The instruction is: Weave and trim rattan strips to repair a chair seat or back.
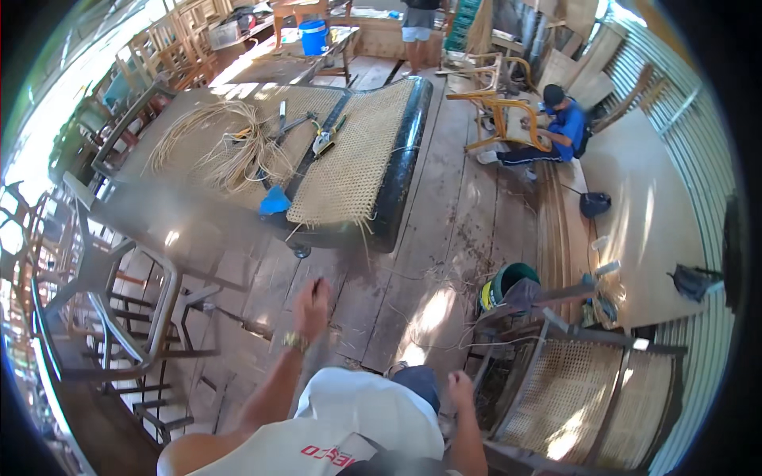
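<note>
My left hand [312,308], with a watch [296,342] on the wrist, is raised in front of my body. Its fingers are curled around something small and dark that I cannot make out. Lower and to the right, my right hand [459,389] hangs by my side with its fingers curled; whether anything is inside is hidden. Ahead, a black-framed bench [413,127] bears a woven cane panel [357,159]. A loose bundle of cane strands [214,147], several hand tools [324,143] and a blue scrap [275,201] lie on it. Neither hand touches the bench.
Dark chair frames [119,309] crowd the left. A green bucket [508,284] and a cane-panelled frame [571,389] stand at the right. Farther off, a person in blue [567,127] sits beside a yellowish chair [504,119]. Another person [418,32] stands at the back.
</note>
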{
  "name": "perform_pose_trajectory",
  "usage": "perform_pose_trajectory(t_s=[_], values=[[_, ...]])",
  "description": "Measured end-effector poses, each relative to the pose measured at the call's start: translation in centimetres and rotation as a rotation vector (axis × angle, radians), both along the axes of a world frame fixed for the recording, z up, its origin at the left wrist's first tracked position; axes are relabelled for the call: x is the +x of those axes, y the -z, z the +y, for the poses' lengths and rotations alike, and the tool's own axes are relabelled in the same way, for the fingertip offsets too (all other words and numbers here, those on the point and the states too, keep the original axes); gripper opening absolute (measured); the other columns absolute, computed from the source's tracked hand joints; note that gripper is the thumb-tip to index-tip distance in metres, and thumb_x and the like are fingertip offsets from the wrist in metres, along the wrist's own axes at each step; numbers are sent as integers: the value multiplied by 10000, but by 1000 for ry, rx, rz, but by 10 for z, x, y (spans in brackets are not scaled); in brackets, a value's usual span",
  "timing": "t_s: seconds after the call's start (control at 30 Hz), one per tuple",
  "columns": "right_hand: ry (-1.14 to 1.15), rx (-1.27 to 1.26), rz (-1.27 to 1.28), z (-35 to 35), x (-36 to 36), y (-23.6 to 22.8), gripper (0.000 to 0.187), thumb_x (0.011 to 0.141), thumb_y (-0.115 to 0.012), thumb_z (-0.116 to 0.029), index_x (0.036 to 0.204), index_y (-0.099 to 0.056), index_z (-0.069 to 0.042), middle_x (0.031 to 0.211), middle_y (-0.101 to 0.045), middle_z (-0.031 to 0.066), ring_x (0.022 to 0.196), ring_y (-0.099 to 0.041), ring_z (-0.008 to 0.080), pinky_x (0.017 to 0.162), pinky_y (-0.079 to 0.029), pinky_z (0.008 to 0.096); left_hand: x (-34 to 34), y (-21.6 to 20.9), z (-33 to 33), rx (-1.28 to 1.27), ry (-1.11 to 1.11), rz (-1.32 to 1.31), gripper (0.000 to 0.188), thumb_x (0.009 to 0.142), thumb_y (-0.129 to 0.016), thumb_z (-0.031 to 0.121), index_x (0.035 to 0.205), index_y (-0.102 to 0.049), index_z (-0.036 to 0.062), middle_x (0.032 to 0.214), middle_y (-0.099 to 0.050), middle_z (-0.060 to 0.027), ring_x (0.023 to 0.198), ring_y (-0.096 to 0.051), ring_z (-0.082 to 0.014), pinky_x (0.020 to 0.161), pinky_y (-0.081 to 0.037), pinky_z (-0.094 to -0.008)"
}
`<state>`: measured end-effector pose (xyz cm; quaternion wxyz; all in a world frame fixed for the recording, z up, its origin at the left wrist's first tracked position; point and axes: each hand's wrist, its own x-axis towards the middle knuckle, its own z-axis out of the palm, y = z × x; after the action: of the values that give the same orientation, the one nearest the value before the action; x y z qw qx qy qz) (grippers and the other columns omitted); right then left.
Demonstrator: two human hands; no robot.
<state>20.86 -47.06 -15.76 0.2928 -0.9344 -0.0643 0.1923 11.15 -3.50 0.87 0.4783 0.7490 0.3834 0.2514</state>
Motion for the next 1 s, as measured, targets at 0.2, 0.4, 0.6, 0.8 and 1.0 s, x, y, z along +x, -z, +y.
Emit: perform_pose_trajectory(t_s=[0.2,0.4,0.6,0.8,1.0], values=[[-84,269,-29,62,133,-23,239,947,-637,-211,1030,-683,8,946,-710,206,874,-706,336,791,-544,396,98,-45,55,245,67,-12,227,973,-648,234,1008,-674,11,875,-715,-173,739,-649,-244,677,-500,-368],[-205,308,-16,116,246,-33,210,966,-634,-197,1040,-671,-4,823,-683,100,772,-675,179,726,-525,314,147,-99,34,-18,114,76,231,960,-677,234,1065,-690,28,897,-726,-151,765,-660,-246,709,-513,-352],[-245,414,63,253,363,-126,409,994,-646,-276,1311,-578,-28,1174,-671,91,1034,-631,187,931,-493,326,201,-101,-9,-259,392,-179,225,955,-679,216,1083,-681,31,974,-716,-163,866,-692,-269,765,-522,-367],[-578,276,13,368,453,-165,561,1021,-593,-365,1445,-482,-15,1451,-544,151,1305,-520,235,1098,-386,346,264,-95,-10,-346,668,-219,268,958,-634,269,1033,-655,12,923,-678,-201,891,-656,-394,768,-499,-464],[-720,455,542,411,539,-95,559,1062,-442,-522,1258,-604,-24,1174,-682,93,1141,-591,193,1038,-399,333,270,-91,13,-432,388,-150,297,962,-639,297,1038,-661,11,957,-685,-210,914,-664,-391,780,-502,-471]])
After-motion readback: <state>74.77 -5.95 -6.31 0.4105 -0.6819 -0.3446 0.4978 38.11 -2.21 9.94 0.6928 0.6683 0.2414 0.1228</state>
